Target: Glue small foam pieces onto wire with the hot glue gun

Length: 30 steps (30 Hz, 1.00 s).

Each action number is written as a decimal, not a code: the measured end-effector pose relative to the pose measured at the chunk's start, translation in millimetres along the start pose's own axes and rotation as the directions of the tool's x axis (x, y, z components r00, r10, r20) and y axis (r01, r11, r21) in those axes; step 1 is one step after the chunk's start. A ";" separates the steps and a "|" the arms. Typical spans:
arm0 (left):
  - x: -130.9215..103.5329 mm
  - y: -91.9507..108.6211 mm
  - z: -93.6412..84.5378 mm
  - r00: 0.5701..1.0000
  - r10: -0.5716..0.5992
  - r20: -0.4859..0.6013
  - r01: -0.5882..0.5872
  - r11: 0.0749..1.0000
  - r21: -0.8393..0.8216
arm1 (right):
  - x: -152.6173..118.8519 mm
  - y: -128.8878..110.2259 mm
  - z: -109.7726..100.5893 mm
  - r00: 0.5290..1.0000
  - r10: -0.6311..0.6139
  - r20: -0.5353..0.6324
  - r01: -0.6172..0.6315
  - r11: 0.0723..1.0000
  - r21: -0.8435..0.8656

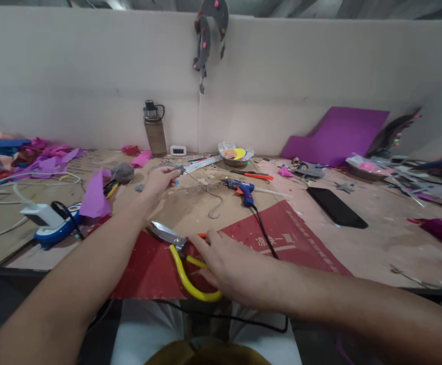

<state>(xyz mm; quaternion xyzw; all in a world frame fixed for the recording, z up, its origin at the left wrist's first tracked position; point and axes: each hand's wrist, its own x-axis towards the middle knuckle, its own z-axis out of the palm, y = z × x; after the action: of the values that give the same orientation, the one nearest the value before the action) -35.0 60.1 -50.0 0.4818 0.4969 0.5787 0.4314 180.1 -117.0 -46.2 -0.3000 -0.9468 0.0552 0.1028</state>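
A: Left hand (162, 180)?
B: Pinching string (216, 203), left of glue gun (246, 192); probably controls its end.
A: Right hand (230, 263)?
B: Grasping scissors (179, 243), nearer wearer than glue gun; presumably keeps fingers off blades (164, 232).

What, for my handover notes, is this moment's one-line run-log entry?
left hand: pinching gray strand; right hand: on yellow-handled scissors; blue glue gun: untouched
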 end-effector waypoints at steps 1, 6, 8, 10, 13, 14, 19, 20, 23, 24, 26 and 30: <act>-0.3 2.4 0.2 1.000 -0.001 -0.003 0.001 1.000 -0.010 | 2.5 3.8 -2.3 0.996 0.076 0.051 -0.078 0.996 0.040; 2.8 13.3 -5.5 0.995 -0.060 -0.085 0.043 0.980 -0.196 | 10.1 22.4 -19.0 0.911 0.365 0.192 -0.411 0.831 0.374; 4.5 14.8 -9.1 0.993 -0.077 -0.095 0.051 0.966 -0.254 | 14.3 30.3 -21.8 0.927 0.357 0.112 -0.358 0.762 0.540; 4.8 15.3 -11.6 0.993 -0.084 -0.088 0.058 0.962 -0.268 | 22.0 38.1 -22.1 0.936 0.352 0.004 -0.247 0.651 0.718; 2.4 16.4 -13.2 0.992 -0.099 -0.076 0.075 0.960 -0.270 | 39.2 45.8 -20.0 0.915 0.385 -0.121 -0.091 0.487 0.868; 1.4 17.0 -13.5 0.991 -0.101 -0.082 0.076 0.960 -0.271 | 45.2 47.0 -19.0 0.901 0.406 -0.153 -0.053 0.453 0.890; -0.1 14.0 -11.1 0.989 -0.096 -0.114 0.069 0.974 -0.217 | 59.1 50.5 -13.0 0.827 0.530 -0.189 -0.014 0.356 0.934; -0.9 10.7 -8.4 0.987 -0.088 -0.134 0.064 0.983 -0.173 | 57.3 52.4 -11.7 0.830 0.523 -0.193 -0.022 0.376 0.926; -8.7 -3.0 7.1 0.995 0.031 -0.096 -0.021 0.995 0.100 | 46.4 60.3 -9.1 0.841 0.504 -0.196 -0.078 0.471 0.878; -13.1 -7.8 13.9 0.994 0.096 -0.047 -0.085 0.977 0.194 | 42.4 62.9 -8.8 0.838 0.510 -0.193 -0.099 0.490 0.866; -22.8 -15.3 27.4 0.976 0.212 0.051 -0.216 0.910 0.355 | 36.0 66.5 -8.8 0.829 0.521 -0.205 -0.107 0.506 0.856; -36.6 -19.5 40.3 0.960 0.247 0.135 -0.281 0.801 0.528 | 31.3 65.9 -6.5 0.793 0.541 -0.279 -0.051 0.516 0.855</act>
<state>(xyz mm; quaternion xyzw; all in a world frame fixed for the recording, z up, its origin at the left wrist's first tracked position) 11.1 33.4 -72.4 0.6654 0.5550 0.4541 0.2074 193.3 -45.0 -45.8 -0.3855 -0.6780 0.4179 0.4658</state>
